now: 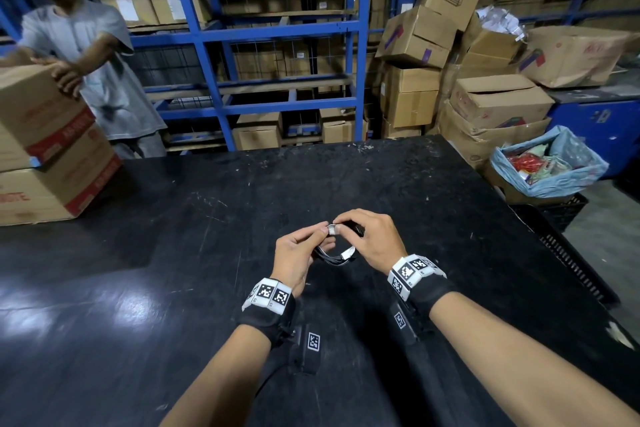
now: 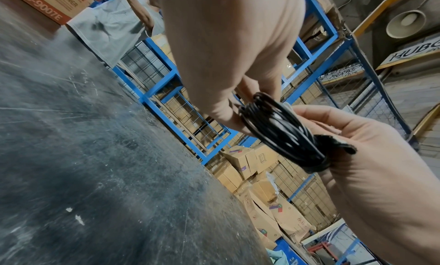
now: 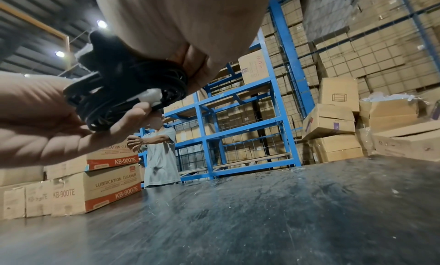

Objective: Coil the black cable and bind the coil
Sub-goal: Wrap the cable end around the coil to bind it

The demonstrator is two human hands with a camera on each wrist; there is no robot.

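A small coil of black cable [image 1: 332, 258] hangs between both hands just above the black table [image 1: 173, 253]. In the left wrist view the coil [image 2: 281, 133] shows several tight loops. My left hand [image 1: 301, 246] pinches the coil's top at a white connector [image 1: 333, 229]. My right hand [image 1: 370, 239] pinches a black strap [image 2: 338, 146] on the coil's right side. The right wrist view shows the coil [image 3: 126, 92] with a white plug [image 3: 151, 97] and the black strap [image 3: 107, 47] sticking up.
A person in a grey shirt [image 1: 97, 62] handles stacked cardboard boxes [image 1: 45, 156] at the table's left edge. Blue racking [image 1: 242, 45] stands behind the table. More cartons [image 1: 485, 97] and a lined bin [image 1: 547, 166] sit at the right.
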